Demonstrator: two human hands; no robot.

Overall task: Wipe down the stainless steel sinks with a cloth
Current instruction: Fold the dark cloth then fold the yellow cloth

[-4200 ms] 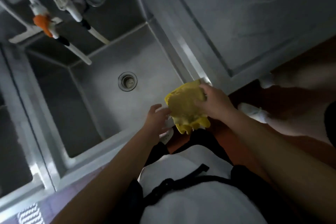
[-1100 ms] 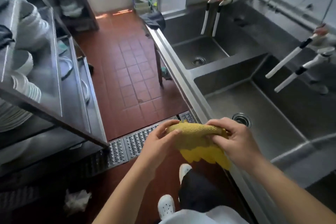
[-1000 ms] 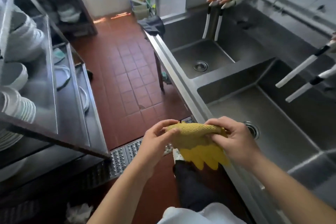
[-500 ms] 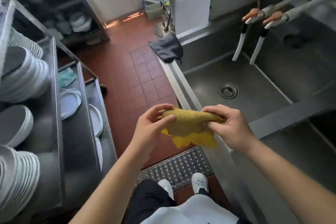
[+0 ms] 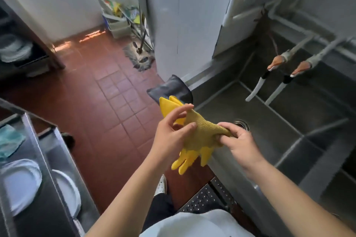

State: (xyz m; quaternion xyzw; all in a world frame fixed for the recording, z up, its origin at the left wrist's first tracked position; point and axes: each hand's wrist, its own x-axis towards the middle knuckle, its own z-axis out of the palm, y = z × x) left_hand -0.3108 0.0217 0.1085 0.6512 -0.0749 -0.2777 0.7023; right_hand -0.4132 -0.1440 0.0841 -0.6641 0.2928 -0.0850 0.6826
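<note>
- Item: yellow cloth (image 5: 200,132), textured weave on its upper face, smoother bright yellow at the scalloped lower edge. Held in the air between both hands, over the front rim of the steel sink (image 5: 269,132), not touching it.
- Left hand (image 5: 171,138): fingers curled onto the cloth's left part, thumb and forefinger pinching a fold; a pointed corner stands up above them.
- Right hand (image 5: 238,142): fingers closed round the cloth's right end, bunching it just in front of the drain (image 5: 241,124).
- Handling, as judged: light, soft and limp; it drapes and sags wherever unsupported, so it will take whatever shape the hand gives it. Whether it is wet cannot be told.
- Where to take hold, as judged: gather it into a flat pad under one palm with the textured face outward, loose corners tucked in so they do not trail across the steel.
- Sink: basin dull grey, two hose-tipped taps (image 5: 269,81) hanging over its far side; a second basin lies to the right.
- Also present: dark grey rag (image 5: 169,90) draped over the sink's far-left corner; red tiled floor (image 5: 107,102); white plates (image 5: 21,184) racked at left.
</note>
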